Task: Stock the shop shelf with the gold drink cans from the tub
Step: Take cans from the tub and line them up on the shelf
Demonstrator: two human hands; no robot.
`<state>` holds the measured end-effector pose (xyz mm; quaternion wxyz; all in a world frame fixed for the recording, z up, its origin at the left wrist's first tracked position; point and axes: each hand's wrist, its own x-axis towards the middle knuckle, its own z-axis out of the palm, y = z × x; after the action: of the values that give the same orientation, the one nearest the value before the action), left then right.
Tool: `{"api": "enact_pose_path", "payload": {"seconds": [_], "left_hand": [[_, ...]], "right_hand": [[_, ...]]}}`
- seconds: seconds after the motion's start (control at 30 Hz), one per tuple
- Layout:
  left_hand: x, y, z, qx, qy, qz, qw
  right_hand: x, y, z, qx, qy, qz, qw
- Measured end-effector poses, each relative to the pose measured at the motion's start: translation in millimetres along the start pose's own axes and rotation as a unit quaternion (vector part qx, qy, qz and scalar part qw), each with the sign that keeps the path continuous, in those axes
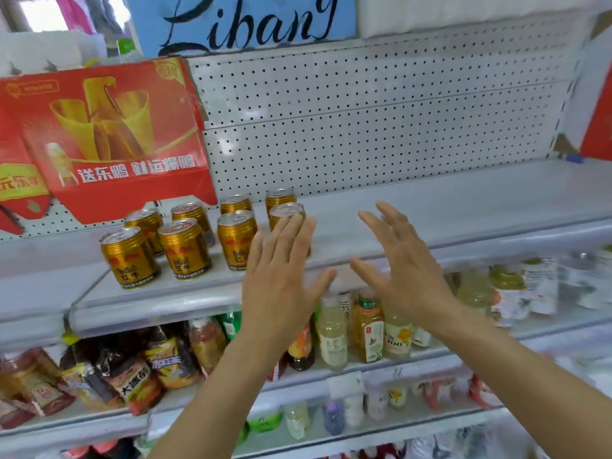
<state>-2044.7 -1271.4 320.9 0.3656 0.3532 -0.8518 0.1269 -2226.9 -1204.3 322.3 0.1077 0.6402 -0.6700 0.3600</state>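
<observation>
White shelf (430,207) carries eight upright cans (185,248) in two rows, left of and behind the spread, empty left hand (281,276) and right hand (402,263).

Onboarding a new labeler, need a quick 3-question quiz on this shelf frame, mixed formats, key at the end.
1. True or false: the left hand grips a can.
2. How many gold cans stand on the shelf?
3. What stands behind the cans at the left? A) red carton B) green crate C) glass jar

Key:
1. False; both it and the right hand are open, holding nothing.
2. Eight, in two rows of four; the front right one is partly hidden by the left hand.
3. A, the red carton.
</observation>
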Motion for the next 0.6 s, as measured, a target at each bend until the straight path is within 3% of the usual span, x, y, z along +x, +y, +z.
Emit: {"api": "enact_pose_path", "payload": {"seconds": [0.13,0.27,0.43,0.6], "left_hand": [[-20,79,29,-0.037,0.003,0.006,0.999],[-44,165,72,-0.072,-0.028,0.014,0.997],[-76,262,136,-0.115,-0.133,-0.015,0.984],[-115,334,203,-0.171,-0.272,-0.057,0.945]], "right_hand": [[-62,59,-34,-0.02,0.039,0.01,0.999],[-124,137,-64,-0.054,-0.008,0.003,0.999],[-191,234,-92,-0.056,-0.061,0.045,0.996],[-258,322,-95,-0.051,-0.13,0.16,0.977]]}}
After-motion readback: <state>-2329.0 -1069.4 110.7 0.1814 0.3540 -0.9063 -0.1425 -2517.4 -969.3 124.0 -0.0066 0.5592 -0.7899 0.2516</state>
